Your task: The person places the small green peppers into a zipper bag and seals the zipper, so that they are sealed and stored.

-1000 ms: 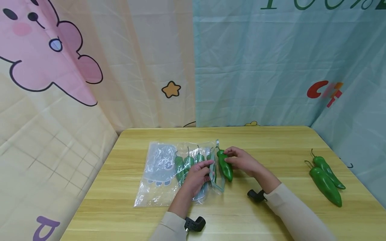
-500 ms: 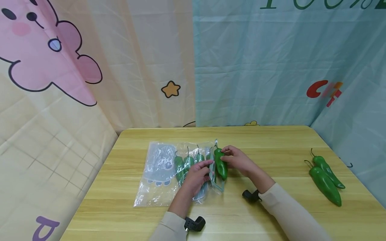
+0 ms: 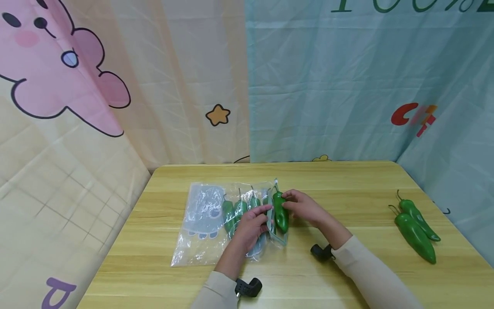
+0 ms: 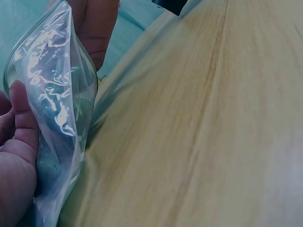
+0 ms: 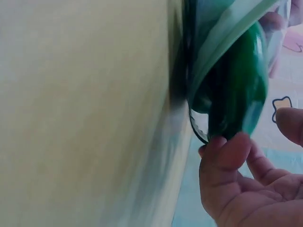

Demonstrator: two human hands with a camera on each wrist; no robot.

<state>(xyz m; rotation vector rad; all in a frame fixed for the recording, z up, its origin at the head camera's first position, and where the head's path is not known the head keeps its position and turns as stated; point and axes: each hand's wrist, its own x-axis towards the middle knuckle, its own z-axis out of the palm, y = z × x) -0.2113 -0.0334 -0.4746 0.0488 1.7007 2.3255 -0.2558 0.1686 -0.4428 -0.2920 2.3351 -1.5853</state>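
- Our left hand [image 3: 252,225] has its fingers partly bent, holding the edge of the clear bag [image 3: 202,214] at its open right side; it covers part of the bag.
- Our right hand [image 3: 306,208] pinches a green pepper [image 3: 281,214] at that opening; the right wrist view shows the bag's rim hiding part of it.
- Inside the bag, more peppers [image 3: 240,210] lie partly behind our left hand, so we cannot count them surely.
- Far right on the table [image 3: 305,279], two loose peppers [image 3: 414,238] overlap, the nearer partly covering the farther.
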